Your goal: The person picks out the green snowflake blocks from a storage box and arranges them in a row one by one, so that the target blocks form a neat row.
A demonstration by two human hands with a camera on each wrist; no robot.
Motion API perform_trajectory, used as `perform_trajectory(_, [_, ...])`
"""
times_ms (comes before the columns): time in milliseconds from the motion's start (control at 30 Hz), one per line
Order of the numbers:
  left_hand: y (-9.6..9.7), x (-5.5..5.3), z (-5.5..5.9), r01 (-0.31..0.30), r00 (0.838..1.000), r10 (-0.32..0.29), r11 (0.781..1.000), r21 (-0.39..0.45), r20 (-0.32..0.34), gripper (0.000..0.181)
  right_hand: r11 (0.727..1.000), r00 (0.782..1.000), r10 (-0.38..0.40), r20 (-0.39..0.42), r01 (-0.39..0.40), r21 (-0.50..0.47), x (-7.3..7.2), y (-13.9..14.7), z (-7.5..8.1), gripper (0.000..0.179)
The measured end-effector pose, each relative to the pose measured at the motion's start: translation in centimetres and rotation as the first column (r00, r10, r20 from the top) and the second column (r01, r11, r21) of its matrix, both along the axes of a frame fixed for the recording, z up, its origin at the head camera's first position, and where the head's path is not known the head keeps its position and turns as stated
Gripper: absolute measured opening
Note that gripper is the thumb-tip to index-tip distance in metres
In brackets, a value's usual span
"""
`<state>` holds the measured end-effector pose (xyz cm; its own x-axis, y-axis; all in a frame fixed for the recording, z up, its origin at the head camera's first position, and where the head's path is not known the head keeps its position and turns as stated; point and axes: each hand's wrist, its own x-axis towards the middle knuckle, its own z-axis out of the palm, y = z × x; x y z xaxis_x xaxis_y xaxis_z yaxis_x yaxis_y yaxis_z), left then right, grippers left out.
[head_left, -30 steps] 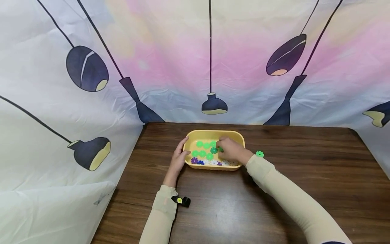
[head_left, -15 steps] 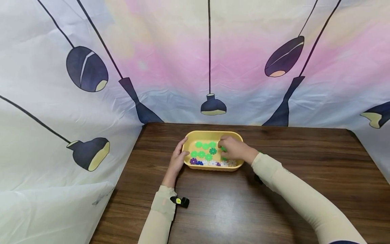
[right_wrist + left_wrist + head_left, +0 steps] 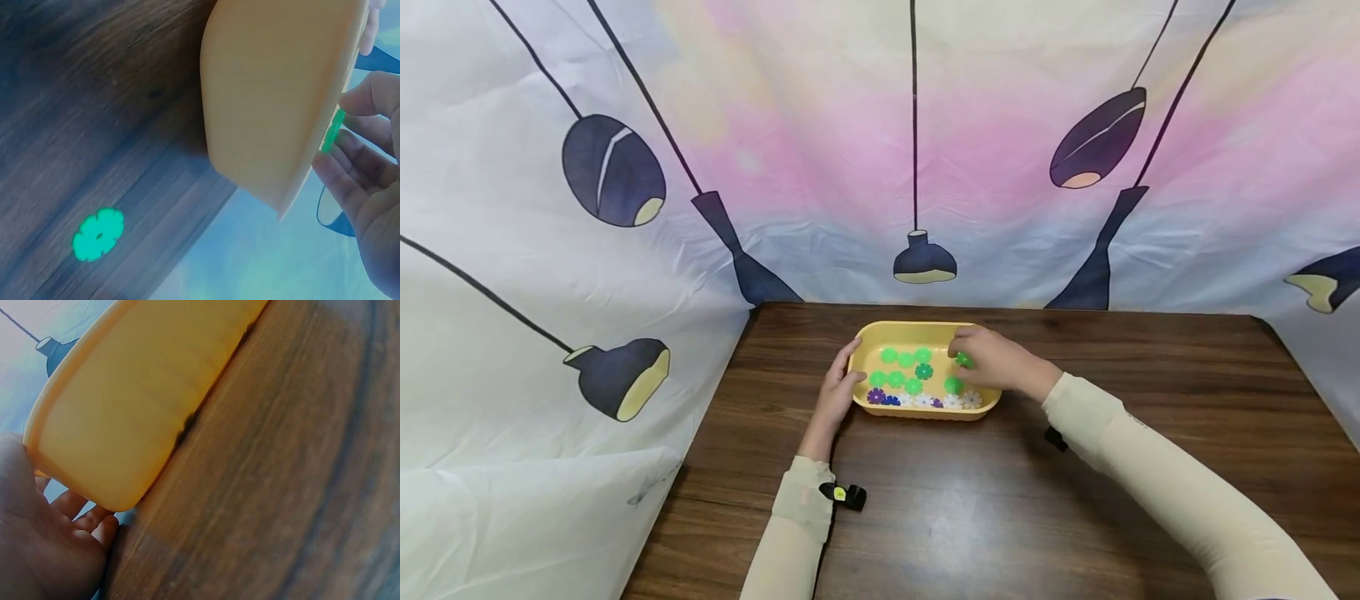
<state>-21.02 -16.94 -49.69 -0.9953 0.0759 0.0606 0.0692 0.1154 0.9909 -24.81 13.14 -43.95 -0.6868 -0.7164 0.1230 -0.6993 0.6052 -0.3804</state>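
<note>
A yellow plastic basin (image 3: 910, 330) holds several flower-shaped plastic discs: light green ones (image 3: 896, 379), a darker green one (image 3: 923, 372), and purple, blue and white ones along its near side. My left hand (image 3: 837, 392) grips the basin's left end, thumb at the rim and fingers around the outside, as the left wrist view also shows. Over the right end is my right hand (image 3: 996, 360), pinching a green flower disc (image 3: 333, 131) between thumb and fingers at rim height. Below it, another green disc (image 3: 953, 385) lies in the basin.
A loose green flower disc (image 3: 99, 235) lies on the wooden table (image 3: 925, 500), right of the basin; my right forearm hides it in the head view. Behind the table hangs a cloth backdrop (image 3: 820, 167) with printed lamps.
My right hand has moved right within the basin, uncovering a green disc near its right end. The right forearm has come over the loose disc. My left hand keeps its grip.
</note>
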Motion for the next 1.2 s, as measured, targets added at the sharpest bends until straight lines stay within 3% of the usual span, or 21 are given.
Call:
perform_trajectory(67, [0.2, 0.2, 0.2, -0.001, 1.000, 0.001, 1.000, 0.002, -0.010, 0.064, 1.000, 1.000, -0.007, -0.007, 0.007, -0.007, 0.2, 0.4, 0.2, 0.024])
perform_trajectory(333, [-0.4, -1.7, -2.5, -0.008, 1.000, 0.008, 1.000, 0.009, 0.009, 0.066, 0.999, 1.000, -0.026, -0.012, 0.025, -0.027, 0.6, 2.2, 0.6, 0.022])
perform_trajectory(1200, [-0.6, -1.5, -3.1, -0.010, 1.000, 0.010, 1.000, 0.003, -0.015, 0.065, 0.990, 0.992, -0.125, -0.003, 0.125, -0.061, 2.0, 6.4, -0.4, 0.019])
